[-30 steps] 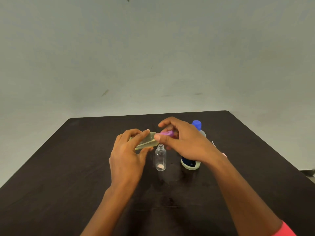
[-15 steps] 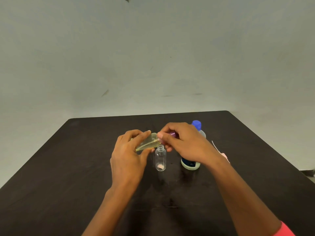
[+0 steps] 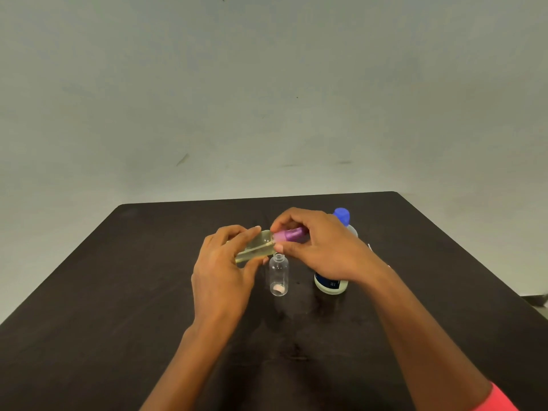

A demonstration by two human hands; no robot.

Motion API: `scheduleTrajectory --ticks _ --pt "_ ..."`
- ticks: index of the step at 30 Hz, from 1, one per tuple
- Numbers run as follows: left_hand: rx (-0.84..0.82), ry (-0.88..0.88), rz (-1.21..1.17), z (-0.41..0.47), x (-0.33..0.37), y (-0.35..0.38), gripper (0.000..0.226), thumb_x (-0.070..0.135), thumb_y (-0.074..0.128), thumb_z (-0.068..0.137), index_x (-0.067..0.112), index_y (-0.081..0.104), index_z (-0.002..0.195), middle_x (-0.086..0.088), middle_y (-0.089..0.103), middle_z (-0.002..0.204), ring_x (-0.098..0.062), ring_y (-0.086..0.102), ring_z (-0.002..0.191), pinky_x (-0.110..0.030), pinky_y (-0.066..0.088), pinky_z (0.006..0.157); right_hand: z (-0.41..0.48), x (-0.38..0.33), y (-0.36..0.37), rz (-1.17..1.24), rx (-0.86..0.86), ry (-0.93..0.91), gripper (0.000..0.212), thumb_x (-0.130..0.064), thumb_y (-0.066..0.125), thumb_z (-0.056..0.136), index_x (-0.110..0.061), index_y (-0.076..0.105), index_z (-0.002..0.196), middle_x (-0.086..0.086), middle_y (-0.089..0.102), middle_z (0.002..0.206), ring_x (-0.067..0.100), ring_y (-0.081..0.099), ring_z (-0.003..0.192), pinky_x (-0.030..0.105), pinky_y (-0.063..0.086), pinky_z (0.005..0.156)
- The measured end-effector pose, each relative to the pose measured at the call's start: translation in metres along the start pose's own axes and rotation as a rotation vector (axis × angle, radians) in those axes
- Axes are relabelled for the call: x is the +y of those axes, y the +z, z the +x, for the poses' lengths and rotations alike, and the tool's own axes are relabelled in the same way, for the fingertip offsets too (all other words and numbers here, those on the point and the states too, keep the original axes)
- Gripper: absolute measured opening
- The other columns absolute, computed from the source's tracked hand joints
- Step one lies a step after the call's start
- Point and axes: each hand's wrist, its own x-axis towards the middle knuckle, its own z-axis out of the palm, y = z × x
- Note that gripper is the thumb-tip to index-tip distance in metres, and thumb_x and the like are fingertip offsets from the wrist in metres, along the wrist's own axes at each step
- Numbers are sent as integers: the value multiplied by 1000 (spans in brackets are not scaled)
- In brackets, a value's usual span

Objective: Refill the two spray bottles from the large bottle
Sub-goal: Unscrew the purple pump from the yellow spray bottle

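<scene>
The tilted spray bottle [image 3: 255,247] is gripped by the left hand [image 3: 221,271] while its purple cap [image 3: 292,234], more exposed than before, is pinched by the right hand [image 3: 323,247], apparently being unscrewed.

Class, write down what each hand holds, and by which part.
The left hand grips the yellowish spray bottle round its body, the bottle lying almost on its side. The right hand pinches the purple cap at that bottle's neck.

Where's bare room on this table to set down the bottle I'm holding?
Free: the table left of your left hand, and the far strip behind both hands. Crowded: the middle, where the uncapped bottle, large bottle and right hand cluster.
</scene>
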Motion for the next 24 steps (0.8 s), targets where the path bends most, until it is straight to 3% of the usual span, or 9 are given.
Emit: scheduleTrajectory --ticks 4,7,9,11,14,17,20,22,24 --pt "10 2 -18 0 4 0 43 16 82 66 24 70 107 7 62 101 -12 53 90 -15 36 68 0 -4 1 49 18 74 31 -52 54 86 -27 59 103 -14 66 90 3 62 85 25 53 80" --pt "10 9 -20 1 6 0 44 16 82 66 25 70 107 9 61 100 -11 52 90 -16 37 68 1 -4 2 84 31 112 29 -46 52 90 -20 64 85 -11 67 71 8 66 67 34 58 75" --pt "0 5 -7 1 5 0 45 16 83 66 27 69 107 10 61 101 -9 51 91 -13 34 68 1 -2 2 67 18 85 17 -36 58 90 -21 65 87 -8 68 75 9 67 69 34 57 76" --pt "-4 -6 -8 1 4 0 45 17 83 66 27 69 107 9 62 101 -10 52 92 -13 33 69 0 -1 -1 35 9 33 10 -29 66 85 -26 64 94 -9 67 86 5 64 79 29 54 79" --pt "0 -12 -23 1 4 -1 43 18 82 67 26 69 107 9 62 101 -11 53 92 -12 34 69 -2 -2 -4 28 -2 35 31 -39 70 79 -30 59 107 -13 63 97 1 59 89 15 48 76" --pt "7 -4 -35 1 7 -1 43 16 81 67 25 69 108 9 61 102 -11 52 92 -20 39 69 0 -4 -1 21 34 91 33 -53 58 83 -25 61 99 -12 65 88 1 60 76 17 49 69" --pt "6 3 -29 1 9 0 44 16 82 66 25 69 108 10 60 101 -10 51 92 -19 39 70 0 -2 1 76 36 98 26 -45 57 88 -20 63 85 -6 68 72 5 63 63 29 56 69" --pt "0 0 -26 0 7 0 44 17 82 66 27 69 108 15 57 100 -9 52 92 -13 36 70 0 0 -1 18 20 36 12 -35 64 86 -24 62 92 -8 67 79 7 63 72 31 55 75" --pt "1 -6 -34 0 5 0 44 19 82 67 26 69 108 15 57 100 -9 52 92 -12 35 69 -1 -1 -2 30 15 13 27 -33 70 81 -30 58 106 -12 64 90 6 62 83 29 53 80"
